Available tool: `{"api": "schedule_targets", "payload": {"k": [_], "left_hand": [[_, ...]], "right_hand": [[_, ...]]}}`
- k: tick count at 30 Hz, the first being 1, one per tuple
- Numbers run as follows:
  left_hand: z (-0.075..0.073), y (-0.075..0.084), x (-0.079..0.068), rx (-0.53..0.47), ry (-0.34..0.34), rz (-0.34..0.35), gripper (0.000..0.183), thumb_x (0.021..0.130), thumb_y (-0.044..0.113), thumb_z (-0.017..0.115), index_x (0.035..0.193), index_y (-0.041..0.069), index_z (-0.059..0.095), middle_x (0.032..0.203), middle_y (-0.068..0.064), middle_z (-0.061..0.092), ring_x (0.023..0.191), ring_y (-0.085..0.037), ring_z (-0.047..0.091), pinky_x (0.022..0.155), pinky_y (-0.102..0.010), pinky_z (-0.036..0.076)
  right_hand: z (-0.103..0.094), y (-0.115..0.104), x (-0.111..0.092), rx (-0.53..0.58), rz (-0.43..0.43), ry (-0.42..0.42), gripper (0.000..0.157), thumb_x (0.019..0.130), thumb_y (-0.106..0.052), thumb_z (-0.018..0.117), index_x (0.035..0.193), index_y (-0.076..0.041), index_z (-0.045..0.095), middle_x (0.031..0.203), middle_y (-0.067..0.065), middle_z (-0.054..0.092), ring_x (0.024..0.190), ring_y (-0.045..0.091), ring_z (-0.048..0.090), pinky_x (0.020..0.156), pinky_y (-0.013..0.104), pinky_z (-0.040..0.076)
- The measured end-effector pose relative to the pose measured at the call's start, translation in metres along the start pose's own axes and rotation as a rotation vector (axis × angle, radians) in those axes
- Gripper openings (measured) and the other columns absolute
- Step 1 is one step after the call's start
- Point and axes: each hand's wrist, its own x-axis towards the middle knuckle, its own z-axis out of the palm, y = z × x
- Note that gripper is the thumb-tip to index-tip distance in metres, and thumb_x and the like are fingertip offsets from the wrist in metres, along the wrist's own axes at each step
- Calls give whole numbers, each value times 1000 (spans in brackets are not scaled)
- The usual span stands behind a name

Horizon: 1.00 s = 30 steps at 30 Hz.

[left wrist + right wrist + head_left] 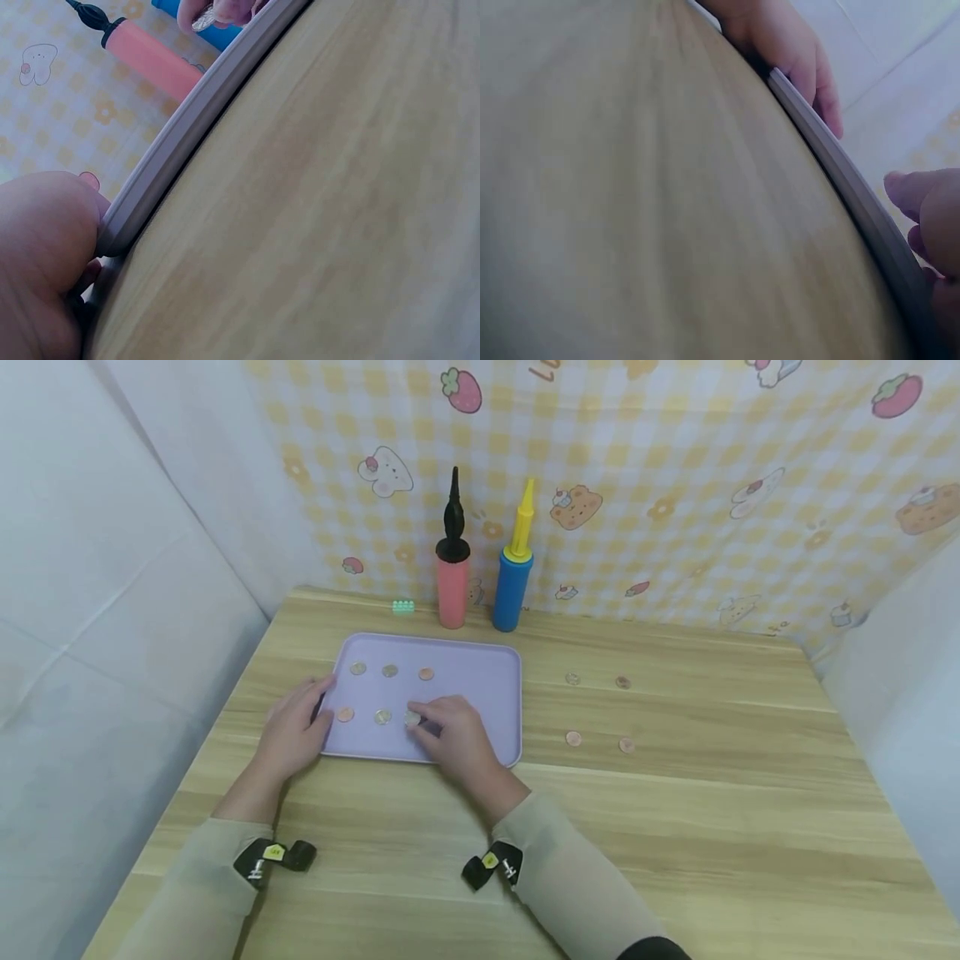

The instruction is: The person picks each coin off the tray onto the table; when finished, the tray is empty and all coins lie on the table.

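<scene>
A lilac tray (480, 681) lies on the table, its left edge touched by the thumb and fingers of my left hand (295, 731). Over the tray's lower middle, my right hand (456, 735) pinches a silver coin (412, 717) between thumb and fingertips; the left wrist view shows this coin (203, 18) too. Left of it in the same row are a silver coin (382, 717) and a copper coin (345, 714). The upper row holds two silver-toned coins, one at the left (358, 668) and one in the middle (389, 671), plus a copper coin (426, 674).
Right of the tray, several coins lie on the wooden table: a silver coin (573, 678), a dark copper coin (622, 682) and two lighter copper ones below. Behind the tray stand a pink hand pump (452, 585) and a blue hand pump (512, 593), beside a small mint toy brick (402, 607).
</scene>
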Motion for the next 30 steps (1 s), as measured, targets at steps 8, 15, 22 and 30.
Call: {"api": "schedule_targets", "payload": {"k": [8,15,22,30], "left_hand": [[-1,2,1,7,10,26,53,105,7,53,156,-5,47,157,-36,44,149,-56,34,120,-74,18],[2,-2,2,-3,6,12,54,106,9,51,158,-5,45,159,-35,42,150,-55,33,121,-73,17],[1,-2,2,7,9,14,54,106,9,52,157,-6,44,159,-35,42,151,-56,31,121,-74,16],[2,-2,3,13,4,17,55,105,10,53,157,-6,45,159,-36,42,149,-57,33,120,-75,18]], "right_hand": [[3,-3,-6,-235,-38,49,27,93,-24,86,119,-14,82,106,-3,80,100,15,71,94,33,55],[-5,0,-14,-289,45,48,29,93,-27,85,119,-14,79,117,0,79,115,20,71,115,45,45],[-23,9,-31,-278,76,33,31,94,-30,84,119,-14,78,120,2,79,124,23,68,123,52,36],[-50,26,-51,-252,69,95,31,90,-28,88,115,-11,79,117,4,79,120,27,68,118,56,38]]}}
